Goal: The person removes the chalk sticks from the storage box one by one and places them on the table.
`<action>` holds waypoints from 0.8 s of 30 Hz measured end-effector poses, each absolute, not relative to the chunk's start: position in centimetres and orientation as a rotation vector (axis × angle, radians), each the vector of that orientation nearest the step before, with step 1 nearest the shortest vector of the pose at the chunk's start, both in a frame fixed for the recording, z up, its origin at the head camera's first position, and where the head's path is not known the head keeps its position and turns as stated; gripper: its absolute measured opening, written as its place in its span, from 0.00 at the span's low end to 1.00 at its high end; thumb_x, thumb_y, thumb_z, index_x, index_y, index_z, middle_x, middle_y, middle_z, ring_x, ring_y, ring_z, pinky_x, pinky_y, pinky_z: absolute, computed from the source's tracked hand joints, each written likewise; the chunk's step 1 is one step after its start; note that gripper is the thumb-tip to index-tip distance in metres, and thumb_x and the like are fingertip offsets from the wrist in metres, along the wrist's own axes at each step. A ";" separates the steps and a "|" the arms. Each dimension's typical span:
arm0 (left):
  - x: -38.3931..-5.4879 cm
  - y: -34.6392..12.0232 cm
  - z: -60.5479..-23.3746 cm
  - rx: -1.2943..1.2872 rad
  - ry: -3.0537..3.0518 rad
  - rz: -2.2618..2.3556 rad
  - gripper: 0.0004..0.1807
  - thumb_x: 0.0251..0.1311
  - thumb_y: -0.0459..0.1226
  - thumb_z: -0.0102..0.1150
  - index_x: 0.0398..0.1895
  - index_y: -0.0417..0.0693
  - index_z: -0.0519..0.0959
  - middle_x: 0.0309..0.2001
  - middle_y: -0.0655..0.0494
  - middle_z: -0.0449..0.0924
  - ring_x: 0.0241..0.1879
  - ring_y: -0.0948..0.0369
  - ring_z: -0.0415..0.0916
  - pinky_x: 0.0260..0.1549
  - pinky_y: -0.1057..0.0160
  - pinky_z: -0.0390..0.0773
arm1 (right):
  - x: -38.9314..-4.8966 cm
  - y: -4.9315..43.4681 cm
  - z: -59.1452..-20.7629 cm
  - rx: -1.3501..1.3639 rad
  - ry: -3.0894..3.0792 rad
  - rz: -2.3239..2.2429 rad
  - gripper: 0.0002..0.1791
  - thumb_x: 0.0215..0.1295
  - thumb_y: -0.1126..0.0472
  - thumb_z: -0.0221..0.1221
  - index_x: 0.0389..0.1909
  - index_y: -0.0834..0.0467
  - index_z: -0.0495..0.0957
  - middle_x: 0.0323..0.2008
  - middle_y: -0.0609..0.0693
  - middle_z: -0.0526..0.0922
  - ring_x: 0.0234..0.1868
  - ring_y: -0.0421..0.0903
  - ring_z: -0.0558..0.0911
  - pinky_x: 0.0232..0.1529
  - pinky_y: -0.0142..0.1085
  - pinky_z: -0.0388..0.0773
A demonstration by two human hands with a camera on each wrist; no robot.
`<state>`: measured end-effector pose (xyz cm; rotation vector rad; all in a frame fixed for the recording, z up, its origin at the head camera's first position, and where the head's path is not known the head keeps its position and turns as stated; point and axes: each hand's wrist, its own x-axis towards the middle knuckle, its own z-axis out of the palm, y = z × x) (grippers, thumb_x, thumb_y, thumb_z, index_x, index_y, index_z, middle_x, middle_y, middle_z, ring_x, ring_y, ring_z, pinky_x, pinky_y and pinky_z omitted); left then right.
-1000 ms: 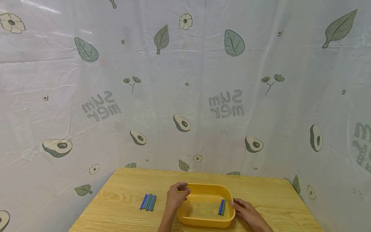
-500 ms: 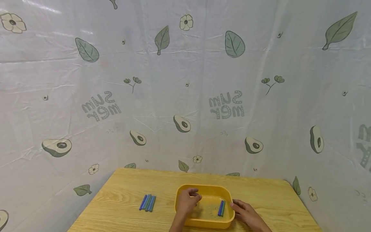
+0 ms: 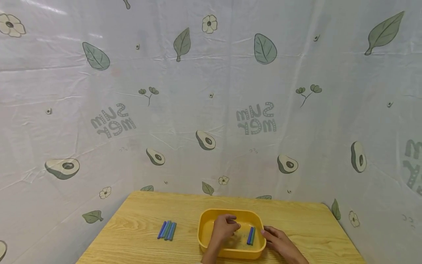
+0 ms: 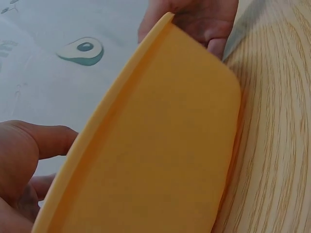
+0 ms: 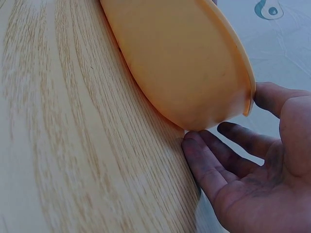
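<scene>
A yellow plastic tray [image 3: 205,229] sits on the table with two chalk sticks, one blue [image 3: 250,235] and one green [image 3: 252,237], side by side near its right end. Over the tray's middle is my left hand [image 3: 225,228], fingers loosely bent, with nothing seen between them. The left wrist view shows that hand [image 4: 22,167] beyond the tray's rim, partly hidden by its wall. My right hand [image 3: 281,243] holds the tray's right end. In the right wrist view its thumb [image 5: 272,94] is at the rim and its fingertips are against the lower outer wall.
On the wooden table [image 3: 132,234], left of the tray, several blue and green chalk sticks [image 3: 167,230] lie in a close row. Dusty marks show on the tray's floor. A patterned curtain [image 3: 211,110] hangs behind the table.
My left hand has moved right, from the tray's left rim to over its middle, closer to the two chalk sticks. The right hand stays at the tray's right end.
</scene>
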<state>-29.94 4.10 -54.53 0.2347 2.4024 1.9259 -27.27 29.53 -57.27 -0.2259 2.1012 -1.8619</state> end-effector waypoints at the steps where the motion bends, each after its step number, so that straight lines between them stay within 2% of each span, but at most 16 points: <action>1: -30.0 4.5 -54.6 0.237 2.394 1.915 0.19 0.61 0.30 0.73 0.54 0.31 0.86 0.37 0.52 0.87 0.33 0.54 0.87 0.32 0.55 0.89 | -27.3 29.6 -57.2 -0.229 2.095 -1.865 0.44 0.88 0.46 0.46 0.78 0.83 0.49 0.75 0.82 0.61 0.70 0.67 0.78 0.64 0.51 0.84; 6: -30.3 6.1 -55.2 0.259 2.412 1.875 0.18 0.56 0.27 0.75 0.51 0.31 0.88 0.33 0.53 0.88 0.27 0.56 0.86 0.27 0.59 0.87 | -27.2 29.6 -57.1 -0.229 2.081 -1.872 0.44 0.88 0.46 0.47 0.78 0.83 0.50 0.75 0.81 0.61 0.69 0.64 0.80 0.64 0.50 0.84; 12: -30.6 7.3 -55.4 0.249 2.441 1.804 0.18 0.53 0.26 0.76 0.49 0.32 0.89 0.30 0.55 0.88 0.21 0.64 0.78 0.21 0.66 0.80 | -27.2 29.7 -57.2 -0.250 2.082 -1.867 0.43 0.88 0.46 0.46 0.78 0.82 0.52 0.75 0.80 0.64 0.69 0.61 0.81 0.64 0.50 0.84; 17: -31.0 8.1 -55.3 0.220 2.450 1.724 0.18 0.53 0.27 0.76 0.49 0.34 0.89 0.31 0.54 0.89 0.23 0.61 0.81 0.22 0.65 0.81 | -27.4 29.9 -57.4 -0.276 2.074 -1.870 0.42 0.89 0.46 0.45 0.78 0.81 0.52 0.75 0.79 0.65 0.69 0.63 0.81 0.63 0.50 0.84; 24: -31.4 8.8 -55.5 0.259 2.581 1.590 0.15 0.48 0.27 0.80 0.42 0.35 0.91 0.29 0.52 0.90 0.23 0.61 0.84 0.25 0.62 0.86 | -27.3 29.7 -57.4 -0.262 2.091 -1.867 0.42 0.88 0.46 0.47 0.77 0.82 0.54 0.74 0.79 0.66 0.69 0.61 0.81 0.63 0.49 0.85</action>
